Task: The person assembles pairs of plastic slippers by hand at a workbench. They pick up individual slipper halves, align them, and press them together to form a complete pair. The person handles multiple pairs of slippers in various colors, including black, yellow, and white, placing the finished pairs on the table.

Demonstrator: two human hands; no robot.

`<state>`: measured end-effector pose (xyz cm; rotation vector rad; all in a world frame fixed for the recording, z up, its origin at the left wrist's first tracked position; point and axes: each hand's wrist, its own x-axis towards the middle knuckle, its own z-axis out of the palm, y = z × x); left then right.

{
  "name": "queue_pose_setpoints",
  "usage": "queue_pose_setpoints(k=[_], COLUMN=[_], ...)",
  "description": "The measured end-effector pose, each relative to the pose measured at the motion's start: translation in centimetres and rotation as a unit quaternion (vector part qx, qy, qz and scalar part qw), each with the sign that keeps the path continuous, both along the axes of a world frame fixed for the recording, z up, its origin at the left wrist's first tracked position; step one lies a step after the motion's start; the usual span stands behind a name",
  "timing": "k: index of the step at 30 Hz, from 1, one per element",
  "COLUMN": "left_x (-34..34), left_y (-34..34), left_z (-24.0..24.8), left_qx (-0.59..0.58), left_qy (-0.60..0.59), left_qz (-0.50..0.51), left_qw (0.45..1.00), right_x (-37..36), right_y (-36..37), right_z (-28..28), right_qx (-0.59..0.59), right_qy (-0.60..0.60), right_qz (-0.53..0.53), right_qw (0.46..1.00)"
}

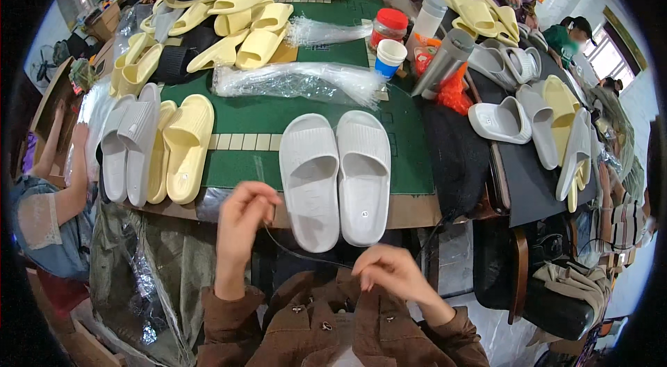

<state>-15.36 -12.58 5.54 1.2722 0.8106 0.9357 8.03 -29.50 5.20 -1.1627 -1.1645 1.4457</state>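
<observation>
A pair of light grey slides (309,214) lies side by side at the table's near edge, heels toward me and overhanging it. Between my two hands a thin plastic tie (295,252) sags in a curve below the heels. My left hand (243,224) pinches one end beside the left slide; its fingers are slightly blurred. The other end runs to the closed fingers of my right hand (392,275), low and to the right of the heels. Beyond the slides lie bundles of clear plastic ties (299,82) in film.
To the left stand grey slides (130,145) and yellow slides (189,148), with a yellow pile (236,23) behind. A red-lidded jar (389,27), a white-and-blue cup (390,58) and a steel flask (445,61) are at right. More slides (500,120) lie beyond. Other people work around the table.
</observation>
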Motion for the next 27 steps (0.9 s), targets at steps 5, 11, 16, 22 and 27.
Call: queue_pose_setpoints(k=[5, 11, 16, 22, 27], left_x=[3.3, 6.1, 7.4, 7.5, 7.3], left_y=[-2.8, -0.7, -0.8, -2.9, -3.9], left_z=[-2.4, -3.4, -3.4, -2.0, -1.5], left_qx=[-0.057, 0.008, 0.119, 0.166, 0.192], left_qy=[0.057, 0.144, 0.178, 0.172, 0.148], left_qz=[-0.146, -0.068, -0.052, -0.098, -0.088], left_qw=[0.986, 0.987, 0.975, 0.966, 0.966], right_x=[1.5, 2.3, 1.3, 0.3, 0.1], right_y=[2.9, 5.9, 8.0, 10.3, 10.1], right_z=[0.9, -1.1, -1.7, -3.1, -2.9], right_qx=[0.038, -0.005, -0.023, -0.036, -0.033], right_qy=[0.026, -0.035, -0.112, -0.036, -0.016], right_qz=[-0.245, -0.196, -0.167, -0.154, -0.204], right_qw=[0.968, 0.98, 0.979, 0.987, 0.978])
